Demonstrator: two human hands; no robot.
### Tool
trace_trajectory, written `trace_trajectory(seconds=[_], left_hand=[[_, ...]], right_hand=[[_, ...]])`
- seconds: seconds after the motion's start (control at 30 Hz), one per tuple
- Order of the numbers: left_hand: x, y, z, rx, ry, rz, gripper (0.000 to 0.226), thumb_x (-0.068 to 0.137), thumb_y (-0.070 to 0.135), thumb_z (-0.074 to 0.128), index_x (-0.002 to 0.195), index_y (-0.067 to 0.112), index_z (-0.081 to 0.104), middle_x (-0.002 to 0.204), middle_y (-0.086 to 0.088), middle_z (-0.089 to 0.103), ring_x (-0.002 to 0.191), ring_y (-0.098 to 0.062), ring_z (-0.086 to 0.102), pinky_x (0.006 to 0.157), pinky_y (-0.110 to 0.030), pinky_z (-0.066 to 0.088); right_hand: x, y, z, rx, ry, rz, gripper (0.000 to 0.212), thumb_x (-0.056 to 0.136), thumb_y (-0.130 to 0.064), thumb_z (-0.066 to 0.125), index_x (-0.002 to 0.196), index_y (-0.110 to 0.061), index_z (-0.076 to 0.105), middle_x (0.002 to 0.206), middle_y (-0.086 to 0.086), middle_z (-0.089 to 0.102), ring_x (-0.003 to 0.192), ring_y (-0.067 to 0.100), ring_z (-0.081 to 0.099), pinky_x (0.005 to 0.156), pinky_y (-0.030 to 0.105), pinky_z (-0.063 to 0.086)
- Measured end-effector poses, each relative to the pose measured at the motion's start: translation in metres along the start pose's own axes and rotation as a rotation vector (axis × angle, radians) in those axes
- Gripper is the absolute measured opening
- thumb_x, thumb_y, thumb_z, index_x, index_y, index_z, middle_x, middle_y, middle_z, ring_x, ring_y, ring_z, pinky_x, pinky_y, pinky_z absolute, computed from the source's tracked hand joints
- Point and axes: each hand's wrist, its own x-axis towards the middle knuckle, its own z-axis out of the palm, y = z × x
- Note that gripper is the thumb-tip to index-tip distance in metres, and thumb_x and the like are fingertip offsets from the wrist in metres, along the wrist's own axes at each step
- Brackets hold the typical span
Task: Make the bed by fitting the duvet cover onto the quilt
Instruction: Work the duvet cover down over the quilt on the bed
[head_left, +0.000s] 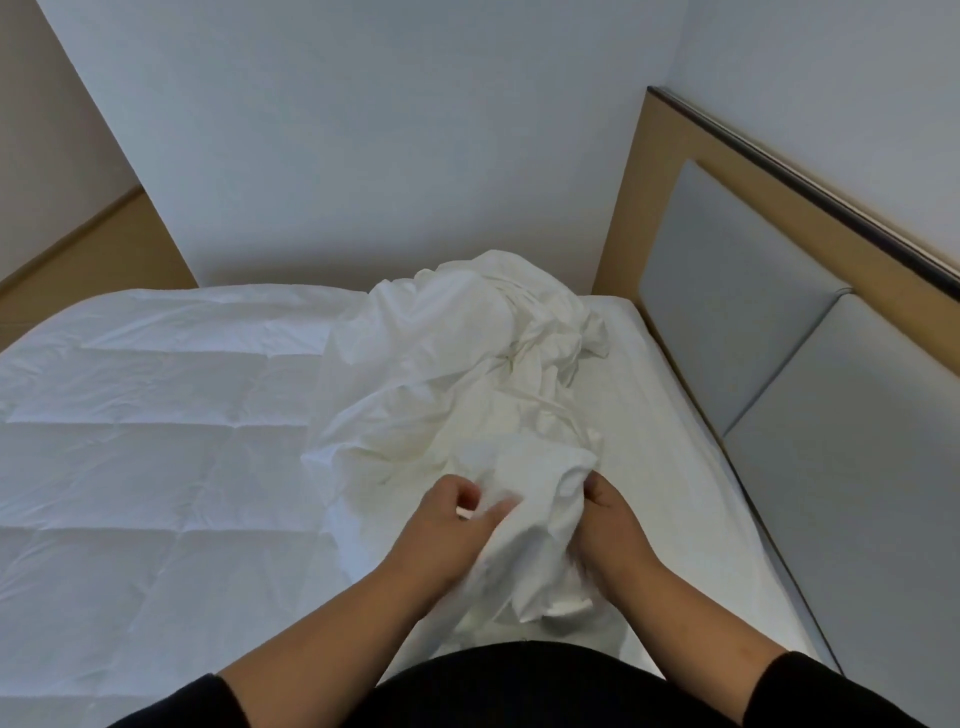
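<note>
A white stitched quilt (145, 415) lies spread flat over the left and middle of the bed. A crumpled white duvet cover (457, 364) is heaped on the right part of the bed, running from the far wall down to me. My left hand (447, 525) grips a bunched fold of the cover near its close end, fingers curled into the cloth. My right hand (613, 525) holds the same bunch from the right side, its fingers tucked under the fabric and partly hidden.
The bare white mattress sheet (670, 467) shows along the right side. A wood-framed headboard with grey padded panels (779, 364) runs along the right. White walls (363, 156) stand behind the bed. A strip of wooden floor (93, 249) shows at far left.
</note>
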Motion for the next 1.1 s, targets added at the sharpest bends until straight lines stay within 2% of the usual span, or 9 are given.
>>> trace_trajectory(seconds=[0.13,0.3,0.4,0.5,0.63,0.8,0.93,1.0,1.1], left_hand=[[0.014,-0.009,0.012,0.026,-0.073,0.04,0.025,0.09,0.055,0.062,0.107,0.037,0.066,0.101,0.018,0.071,0.095,-0.003,0.066,0.085,-0.028,0.055],[0.033,-0.011,0.002,-0.086,0.084,0.163,0.031,0.09,0.03,0.067,0.066,0.014,0.055,0.067,0.001,0.061,0.066,-0.008,0.054,0.065,-0.029,0.046],[0.045,-0.01,-0.022,-0.434,0.223,0.076,0.02,0.093,0.031,0.066,0.095,0.014,0.076,0.094,-0.003,0.076,0.093,-0.02,0.071,0.087,-0.04,0.056],[0.049,-0.006,-0.045,-0.544,0.443,-0.013,0.024,0.096,0.032,0.063,0.097,0.01,0.072,0.086,0.002,0.071,0.082,-0.019,0.066,0.077,-0.034,0.052],[0.025,0.003,-0.019,-0.273,0.109,0.106,0.025,0.098,0.029,0.062,0.085,0.009,0.07,0.072,0.002,0.068,0.069,-0.017,0.062,0.067,-0.029,0.05],[0.01,0.005,-0.008,-0.252,-0.189,0.142,0.024,0.101,0.04,0.054,0.092,0.028,0.072,0.097,0.005,0.076,0.092,-0.014,0.072,0.083,-0.031,0.057],[-0.001,-0.005,0.003,-0.195,-0.299,0.155,0.025,0.096,0.052,0.056,0.089,0.034,0.073,0.094,0.006,0.075,0.089,-0.014,0.071,0.084,-0.03,0.055],[-0.003,-0.009,0.005,-0.181,-0.32,0.16,0.024,0.096,0.052,0.057,0.086,0.035,0.073,0.091,0.007,0.074,0.086,-0.012,0.069,0.083,-0.028,0.053],[-0.001,-0.012,0.002,-0.216,-0.288,0.174,0.04,0.09,0.06,0.056,0.09,0.023,0.07,0.087,0.0,0.072,0.081,-0.015,0.066,0.08,-0.033,0.051]], right_hand=[[-0.002,0.001,0.006,0.033,-0.022,-0.024,0.019,0.102,-0.022,0.055,0.1,-0.033,0.07,0.097,-0.009,0.076,0.099,0.014,0.071,0.088,0.035,0.057],[-0.003,0.007,-0.003,-0.142,0.067,-0.149,0.028,0.104,-0.028,0.046,0.082,-0.015,0.057,0.077,-0.01,0.062,0.074,0.006,0.056,0.072,0.027,0.046],[-0.01,0.025,-0.031,-0.283,0.124,-0.129,0.034,0.104,-0.026,0.046,0.071,-0.019,0.04,0.065,-0.011,0.042,0.06,0.004,0.037,0.062,0.028,0.036],[-0.022,0.069,-0.066,-0.385,-0.171,0.147,0.032,0.101,-0.033,0.054,0.072,-0.02,0.058,0.073,-0.007,0.06,0.071,0.007,0.054,0.075,0.031,0.047],[-0.032,0.106,-0.072,-0.796,-0.503,0.361,0.018,0.082,-0.05,0.055,0.08,-0.036,0.066,0.092,-0.014,0.068,0.09,0.007,0.062,0.086,0.024,0.048],[0.007,0.052,-0.057,0.155,-0.019,0.417,0.04,0.098,-0.036,0.048,0.092,-0.007,0.074,0.09,0.015,0.065,0.078,0.024,0.058,0.075,0.037,0.047],[0.039,-0.007,-0.049,0.518,-0.159,0.576,0.084,0.09,-0.078,0.04,0.116,-0.006,0.074,0.11,0.008,0.065,0.103,0.029,0.063,0.099,0.046,0.05],[0.037,-0.041,-0.031,0.512,-0.208,0.504,0.054,0.1,-0.05,0.052,0.127,-0.006,0.067,0.124,0.013,0.069,0.115,0.033,0.065,0.106,0.049,0.047],[0.022,-0.086,-0.005,0.376,-0.178,0.077,0.022,0.101,-0.024,0.058,0.089,-0.01,0.069,0.089,0.006,0.071,0.087,0.022,0.067,0.082,0.037,0.052]])
